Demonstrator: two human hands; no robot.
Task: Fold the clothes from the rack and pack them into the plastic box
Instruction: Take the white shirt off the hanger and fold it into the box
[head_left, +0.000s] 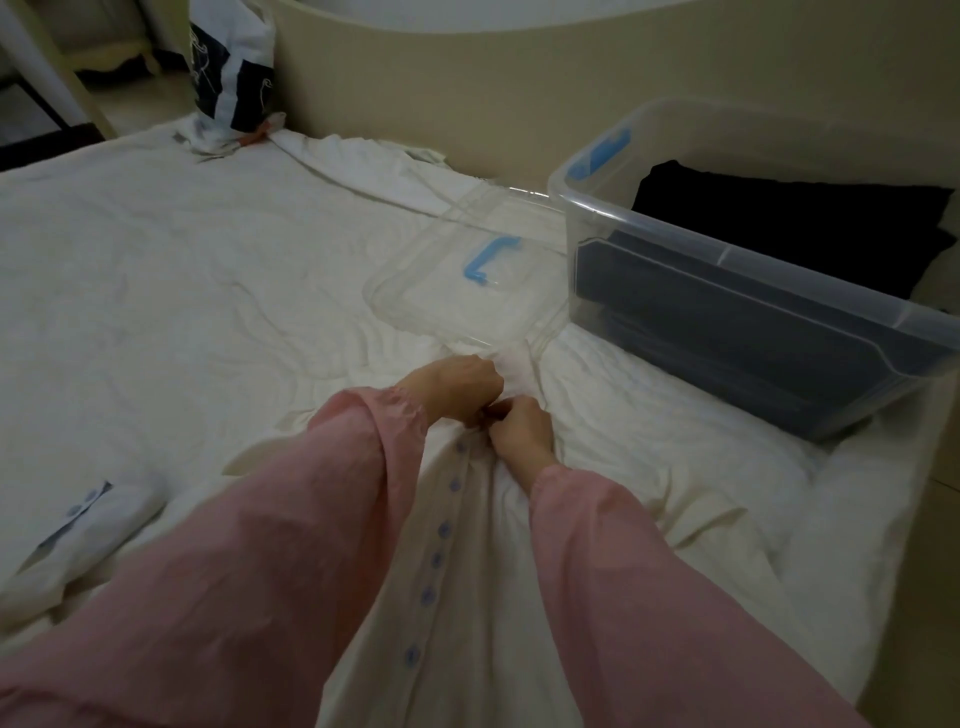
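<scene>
A white shirt with a row of blue buttons lies spread on the bed, its placket running toward me. Its cuffed sleeve lies off to the left. My left hand and my right hand meet at the top of the placket, near the collar, both pinching the shirt fabric with curled fingers. The clear plastic box stands on the bed to the right, with dark folded clothes inside. Its clear lid with a blue handle lies flat beside it.
White bedding covers the bed. A beige headboard runs along the far side. A white and navy patterned bundle stands in the far left corner. The bed's right edge drops to the floor.
</scene>
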